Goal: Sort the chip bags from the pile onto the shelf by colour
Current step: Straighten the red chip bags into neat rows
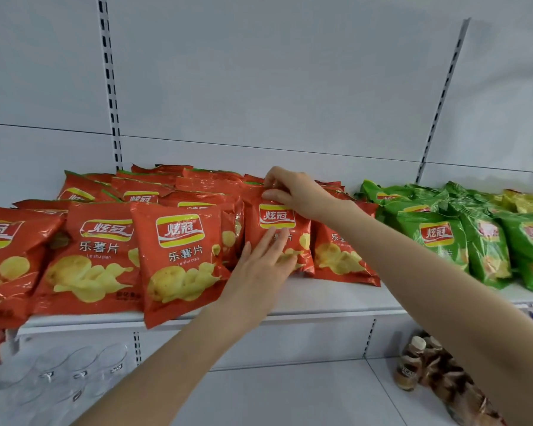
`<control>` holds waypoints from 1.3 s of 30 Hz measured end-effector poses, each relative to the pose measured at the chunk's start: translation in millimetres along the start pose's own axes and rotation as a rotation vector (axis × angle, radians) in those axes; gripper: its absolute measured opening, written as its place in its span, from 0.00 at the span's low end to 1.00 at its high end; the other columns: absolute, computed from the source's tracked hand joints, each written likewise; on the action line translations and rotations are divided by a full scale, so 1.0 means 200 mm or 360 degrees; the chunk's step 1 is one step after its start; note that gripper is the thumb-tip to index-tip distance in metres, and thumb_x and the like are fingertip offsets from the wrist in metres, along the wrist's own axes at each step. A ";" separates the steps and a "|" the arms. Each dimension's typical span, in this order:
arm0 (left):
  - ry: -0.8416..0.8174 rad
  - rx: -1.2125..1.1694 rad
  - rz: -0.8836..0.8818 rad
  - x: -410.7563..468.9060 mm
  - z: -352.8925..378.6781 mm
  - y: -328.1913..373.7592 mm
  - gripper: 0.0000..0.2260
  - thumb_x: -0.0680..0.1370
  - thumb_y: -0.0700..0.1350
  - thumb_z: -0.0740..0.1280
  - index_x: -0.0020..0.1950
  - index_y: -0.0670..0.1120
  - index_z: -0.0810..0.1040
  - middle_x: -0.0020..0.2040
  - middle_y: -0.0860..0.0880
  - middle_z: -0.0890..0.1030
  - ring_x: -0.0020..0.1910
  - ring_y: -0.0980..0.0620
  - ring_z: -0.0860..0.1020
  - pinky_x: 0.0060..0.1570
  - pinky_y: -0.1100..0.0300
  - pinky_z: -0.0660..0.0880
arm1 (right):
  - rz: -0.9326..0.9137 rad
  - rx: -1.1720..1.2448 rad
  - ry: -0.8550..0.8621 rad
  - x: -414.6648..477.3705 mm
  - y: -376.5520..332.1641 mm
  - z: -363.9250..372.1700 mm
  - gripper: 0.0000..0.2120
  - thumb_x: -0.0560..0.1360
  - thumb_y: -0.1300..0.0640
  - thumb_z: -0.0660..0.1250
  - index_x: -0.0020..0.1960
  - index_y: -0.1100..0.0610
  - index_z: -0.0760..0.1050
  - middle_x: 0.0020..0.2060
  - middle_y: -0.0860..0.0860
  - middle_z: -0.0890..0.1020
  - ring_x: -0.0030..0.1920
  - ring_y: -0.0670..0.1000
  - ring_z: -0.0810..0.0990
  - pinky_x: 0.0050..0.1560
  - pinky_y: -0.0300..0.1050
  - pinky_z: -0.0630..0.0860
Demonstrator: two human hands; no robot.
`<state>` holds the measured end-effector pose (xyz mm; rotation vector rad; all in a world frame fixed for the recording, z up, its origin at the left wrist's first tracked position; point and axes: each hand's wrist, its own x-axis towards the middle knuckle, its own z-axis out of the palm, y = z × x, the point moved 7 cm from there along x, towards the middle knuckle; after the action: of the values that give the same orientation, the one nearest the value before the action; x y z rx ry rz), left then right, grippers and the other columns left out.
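Chip bags [179, 256] on shelf [320, 298]; bottles [410, 364] beneath, at right.

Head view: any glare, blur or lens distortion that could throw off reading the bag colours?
Head view: light is even and soft, so the red chip bag pinched by the right hand and the green chip bags read sharply; head view: foil sheen streaks the far-left red bag; head view: the wide angle tilts the shelf uprights, and the clear cups below are blurred.
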<state>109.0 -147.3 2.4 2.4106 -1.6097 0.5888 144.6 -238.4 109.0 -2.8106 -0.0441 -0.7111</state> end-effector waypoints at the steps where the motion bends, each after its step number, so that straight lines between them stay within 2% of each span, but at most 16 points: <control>1: -0.0123 0.0010 -0.0015 0.02 0.03 -0.01 0.22 0.83 0.38 0.54 0.77 0.48 0.57 0.78 0.46 0.38 0.76 0.46 0.35 0.73 0.44 0.45 | 0.0012 -0.0007 0.0006 -0.01 0.01 0.00 0.11 0.78 0.55 0.63 0.57 0.59 0.73 0.46 0.53 0.78 0.47 0.50 0.76 0.48 0.44 0.72; 6: -0.0286 0.0057 -0.0007 0.06 0.09 -0.04 0.25 0.82 0.34 0.52 0.78 0.47 0.54 0.77 0.46 0.35 0.75 0.44 0.33 0.73 0.46 0.44 | 0.0212 -0.0050 0.0434 -0.23 0.13 -0.22 0.13 0.77 0.56 0.64 0.59 0.60 0.74 0.54 0.55 0.79 0.54 0.52 0.77 0.54 0.44 0.71; 8: -0.0296 0.0094 0.0002 0.07 0.09 -0.05 0.27 0.81 0.32 0.52 0.78 0.47 0.53 0.77 0.45 0.35 0.75 0.43 0.34 0.75 0.47 0.45 | 0.0351 -0.0271 0.0372 -0.39 0.21 -0.23 0.15 0.76 0.54 0.65 0.60 0.58 0.73 0.55 0.54 0.78 0.55 0.53 0.76 0.54 0.46 0.71; 10: -0.0295 0.0120 0.0010 0.08 0.09 -0.04 0.27 0.80 0.32 0.52 0.78 0.48 0.52 0.77 0.45 0.35 0.75 0.42 0.35 0.75 0.47 0.46 | 0.0496 -0.0627 0.0146 -0.53 0.26 -0.17 0.20 0.75 0.48 0.66 0.63 0.55 0.70 0.59 0.52 0.75 0.59 0.53 0.73 0.54 0.47 0.71; 13: -0.0254 0.0155 0.0011 0.10 0.08 -0.03 0.27 0.80 0.33 0.52 0.78 0.49 0.52 0.77 0.44 0.36 0.76 0.42 0.36 0.74 0.49 0.46 | 0.0611 -0.0869 -0.0107 -0.62 0.33 -0.03 0.30 0.73 0.44 0.67 0.71 0.51 0.62 0.68 0.50 0.66 0.68 0.53 0.63 0.59 0.49 0.70; 17: -0.0193 0.0210 -0.0063 0.11 0.08 -0.04 0.25 0.81 0.35 0.53 0.77 0.51 0.55 0.78 0.43 0.41 0.77 0.43 0.41 0.73 0.48 0.51 | 0.0352 -0.0803 -0.0044 -0.58 0.42 0.06 0.35 0.72 0.51 0.70 0.74 0.53 0.59 0.74 0.52 0.59 0.74 0.55 0.55 0.71 0.46 0.57; 19: -0.0077 0.0226 -0.0027 0.11 0.07 -0.03 0.24 0.80 0.38 0.60 0.74 0.52 0.63 0.77 0.39 0.51 0.76 0.40 0.51 0.70 0.43 0.58 | 0.0156 -0.0708 0.0005 -0.56 0.43 0.07 0.33 0.71 0.55 0.72 0.72 0.57 0.63 0.73 0.53 0.62 0.74 0.55 0.57 0.72 0.43 0.53; 21: 0.0054 0.0289 -0.0003 0.13 0.03 -0.02 0.23 0.68 0.39 0.77 0.61 0.51 0.79 0.65 0.34 0.71 0.65 0.35 0.71 0.56 0.38 0.72 | -0.0013 -0.0651 0.0033 -0.56 0.41 0.08 0.31 0.69 0.58 0.73 0.70 0.60 0.67 0.71 0.55 0.66 0.73 0.57 0.60 0.70 0.44 0.54; 22: 0.0094 0.0305 0.0007 0.13 0.01 -0.02 0.22 0.64 0.39 0.80 0.56 0.51 0.82 0.61 0.34 0.74 0.61 0.34 0.74 0.52 0.37 0.74 | -0.0085 -0.0616 0.0047 -0.56 0.40 0.09 0.30 0.68 0.60 0.74 0.68 0.62 0.69 0.70 0.56 0.68 0.72 0.58 0.63 0.69 0.47 0.57; 23: 0.0071 0.0262 0.0011 0.13 0.01 -0.02 0.22 0.67 0.38 0.77 0.59 0.51 0.81 0.65 0.33 0.71 0.65 0.33 0.70 0.55 0.35 0.71 | -0.0134 -0.0574 0.0060 -0.56 0.40 0.10 0.29 0.67 0.60 0.74 0.66 0.63 0.70 0.68 0.58 0.69 0.70 0.60 0.65 0.68 0.50 0.59; 25: -0.0026 0.0238 0.0029 0.14 0.04 -0.02 0.23 0.80 0.36 0.61 0.73 0.53 0.66 0.77 0.38 0.49 0.76 0.38 0.48 0.69 0.36 0.56 | -0.0148 -0.0508 0.0063 -0.57 0.41 0.10 0.27 0.68 0.60 0.74 0.65 0.65 0.71 0.67 0.60 0.70 0.69 0.61 0.66 0.67 0.54 0.62; 27: -0.0207 0.0263 0.0019 0.14 0.07 -0.03 0.27 0.81 0.34 0.53 0.77 0.54 0.54 0.77 0.43 0.37 0.76 0.42 0.37 0.71 0.37 0.50 | -0.0121 -0.0461 0.0113 -0.60 0.43 0.09 0.26 0.70 0.55 0.70 0.64 0.64 0.72 0.68 0.61 0.69 0.69 0.60 0.67 0.67 0.54 0.64; 30: -0.0296 0.0277 0.0050 0.15 0.10 -0.01 0.29 0.81 0.33 0.52 0.78 0.55 0.48 0.77 0.43 0.35 0.75 0.41 0.34 0.70 0.35 0.51 | 0.0022 -0.0353 0.0330 -0.63 0.43 0.05 0.26 0.72 0.48 0.65 0.65 0.62 0.72 0.70 0.59 0.66 0.71 0.56 0.62 0.69 0.48 0.59; 33: -0.0347 0.0336 0.0040 0.16 0.11 0.00 0.31 0.81 0.33 0.51 0.78 0.57 0.45 0.76 0.42 0.33 0.74 0.39 0.33 0.69 0.33 0.49 | 0.0326 -0.0215 0.0594 -0.63 0.45 0.01 0.29 0.75 0.43 0.59 0.71 0.58 0.65 0.74 0.56 0.57 0.75 0.55 0.51 0.73 0.49 0.49; 36: -0.0404 0.0359 0.0034 0.16 0.12 0.00 0.31 0.82 0.34 0.51 0.77 0.58 0.44 0.76 0.42 0.32 0.74 0.38 0.32 0.70 0.33 0.47 | 0.0490 -0.0086 0.0655 -0.59 0.47 0.03 0.33 0.76 0.45 0.62 0.75 0.56 0.55 0.76 0.56 0.49 0.76 0.53 0.43 0.74 0.52 0.45; 39: -0.0472 0.0305 0.0013 0.15 0.11 0.01 0.30 0.82 0.34 0.50 0.78 0.58 0.47 0.76 0.43 0.31 0.73 0.39 0.31 0.70 0.33 0.45 | 0.0456 -0.0041 0.0626 -0.53 0.48 0.06 0.35 0.76 0.47 0.64 0.75 0.57 0.53 0.76 0.56 0.47 0.75 0.53 0.42 0.75 0.52 0.45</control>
<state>123.1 -181.8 -5.4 2.7417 -1.7461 0.4185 64.8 -326.3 26.3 -2.5680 0.4288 -1.1737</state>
